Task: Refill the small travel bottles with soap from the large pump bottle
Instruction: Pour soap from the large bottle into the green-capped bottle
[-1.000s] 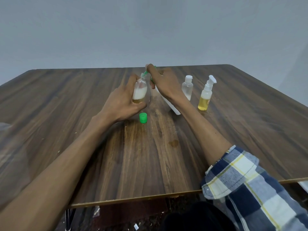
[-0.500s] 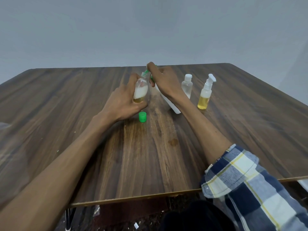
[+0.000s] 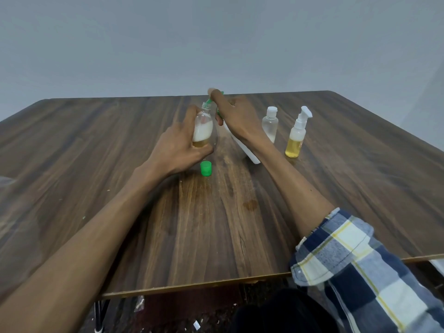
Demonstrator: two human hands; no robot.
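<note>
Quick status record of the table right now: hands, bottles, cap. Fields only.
left hand: grips small bottle, tilted, white foam over amber liquid
right hand: holds white pump bottle, tilted, green nozzle at small bottle's mouth
green cap: off, on table below left hand
clear capped bottle: upright, untouched
amber pump bottle: upright, rightmost

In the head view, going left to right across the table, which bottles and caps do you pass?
Small bottle held in the left hand → green cap lying on the table → clear bottle with white cap → pump bottle with yellow liquid. The white bottle under the right hand overlaps, so omitted.
</note>
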